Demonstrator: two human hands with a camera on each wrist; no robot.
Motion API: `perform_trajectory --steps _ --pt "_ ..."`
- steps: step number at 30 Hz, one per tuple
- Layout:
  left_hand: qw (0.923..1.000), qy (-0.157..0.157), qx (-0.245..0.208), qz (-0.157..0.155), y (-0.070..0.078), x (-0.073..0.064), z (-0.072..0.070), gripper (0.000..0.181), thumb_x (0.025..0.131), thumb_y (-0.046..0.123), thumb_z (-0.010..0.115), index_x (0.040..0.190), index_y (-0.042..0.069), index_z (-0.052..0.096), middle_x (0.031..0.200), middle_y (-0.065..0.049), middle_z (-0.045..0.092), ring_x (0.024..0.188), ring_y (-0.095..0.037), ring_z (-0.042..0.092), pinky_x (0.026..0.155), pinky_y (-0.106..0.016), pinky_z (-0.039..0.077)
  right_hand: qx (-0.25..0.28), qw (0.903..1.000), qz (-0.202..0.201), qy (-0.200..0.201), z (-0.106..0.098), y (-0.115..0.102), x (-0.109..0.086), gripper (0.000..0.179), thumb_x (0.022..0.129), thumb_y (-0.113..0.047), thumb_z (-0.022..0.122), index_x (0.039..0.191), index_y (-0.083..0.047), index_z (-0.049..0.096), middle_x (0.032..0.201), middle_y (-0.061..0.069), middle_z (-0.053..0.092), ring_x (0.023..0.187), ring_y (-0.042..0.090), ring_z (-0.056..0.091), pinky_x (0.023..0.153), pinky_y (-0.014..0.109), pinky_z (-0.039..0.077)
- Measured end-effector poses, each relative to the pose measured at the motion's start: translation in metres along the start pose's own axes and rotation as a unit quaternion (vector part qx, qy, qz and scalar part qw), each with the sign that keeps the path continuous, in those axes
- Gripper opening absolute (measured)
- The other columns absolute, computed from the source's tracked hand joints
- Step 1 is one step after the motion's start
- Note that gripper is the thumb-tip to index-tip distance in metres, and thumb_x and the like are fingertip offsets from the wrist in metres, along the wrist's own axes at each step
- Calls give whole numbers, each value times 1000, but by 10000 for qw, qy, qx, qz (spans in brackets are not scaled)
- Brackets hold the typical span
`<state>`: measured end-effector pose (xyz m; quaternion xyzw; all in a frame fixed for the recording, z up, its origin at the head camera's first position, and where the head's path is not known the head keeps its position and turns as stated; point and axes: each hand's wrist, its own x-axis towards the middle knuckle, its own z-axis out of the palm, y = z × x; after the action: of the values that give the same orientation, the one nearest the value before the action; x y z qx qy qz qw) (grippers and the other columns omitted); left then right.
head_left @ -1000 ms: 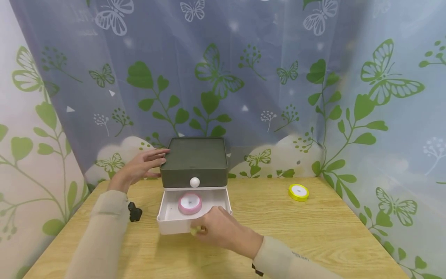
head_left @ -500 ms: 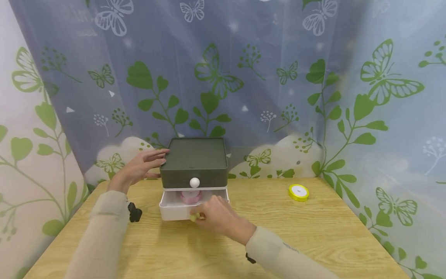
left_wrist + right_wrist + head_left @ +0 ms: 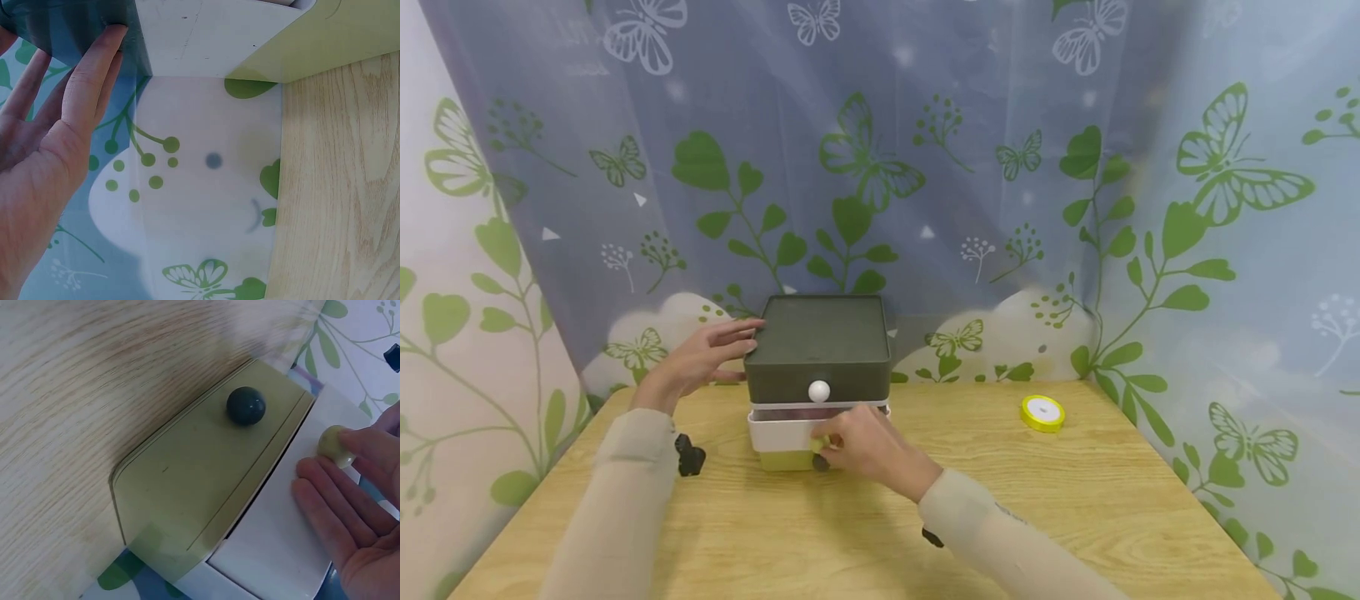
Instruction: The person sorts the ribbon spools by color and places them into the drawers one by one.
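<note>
A small drawer box with a dark green top (image 3: 823, 329) stands on the table, its upper drawer carrying a white knob (image 3: 819, 391). Below it, the white middle drawer (image 3: 778, 435) sticks out a little, and its inside is mostly hidden. My right hand (image 3: 872, 446) pinches that drawer's round yellow-green knob (image 3: 335, 445) between thumb and fingers. Under it the yellow-green bottom drawer (image 3: 194, 469) is closed, with a dark round knob (image 3: 245, 405). My left hand (image 3: 700, 362) rests on the box's left side, fingers extended against the dark upper part (image 3: 75, 28).
A yellow-rimmed ribbon spool (image 3: 1042, 413) lies on the wooden table (image 3: 1000, 500) to the right. A patterned curtain (image 3: 955, 183) hangs close behind the box and along both sides.
My right hand has pushed the white drawer inward, away from me. The pink spool inside has gone from view under the dark top, and the bottom drawer now shows. My left hand stays put.
</note>
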<state>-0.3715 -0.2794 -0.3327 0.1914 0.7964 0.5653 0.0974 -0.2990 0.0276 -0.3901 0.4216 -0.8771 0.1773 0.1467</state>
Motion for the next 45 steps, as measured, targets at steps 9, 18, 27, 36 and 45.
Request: perform_trajectory --steps 9,18,27,36,45 --pt "10000 -26 28 17 -1 0 -1 64 109 28 55 164 10 28 173 -19 13 158 -45 16 102 -48 58 217 9996 -38 152 4 10 5 20 89 -11 81 109 -14 83 78 0 77 58 -2 54 56 7 41" --pt "10000 -7 68 25 0 1 -1 64 109 29 56 164 11 29 173 -18 14 158 -45 18 102 -47 59 423 9984 333 176 6 17 12 20 88 -11 81 107 -14 83 82 1 80 62 0 63 57 7 45" --pt "10000 -7 62 14 2 -1 0 65 109 29 55 164 10 28 173 -19 13 158 -46 16 108 -56 53 416 9981 438 119 7 18 12 20 89 -13 81 109 -14 83 90 2 82 77 9 77 65 8 53" --pt "10000 19 88 -14 2 -1 2 65 109 29 55 164 9 27 173 -19 13 158 -46 16 111 -62 48 899 9953 211 282 12 22 6 23 88 -5 79 111 -8 81 88 6 81 73 12 76 66 12 56" --pt "10000 -4 78 -12 0 0 -1 65 109 30 55 164 11 28 173 -18 13 158 -44 18 107 -55 54 2028 9753 737 470 17 27 -4 13 87 -8 81 100 -5 79 93 11 81 77 17 76 71 17 60"
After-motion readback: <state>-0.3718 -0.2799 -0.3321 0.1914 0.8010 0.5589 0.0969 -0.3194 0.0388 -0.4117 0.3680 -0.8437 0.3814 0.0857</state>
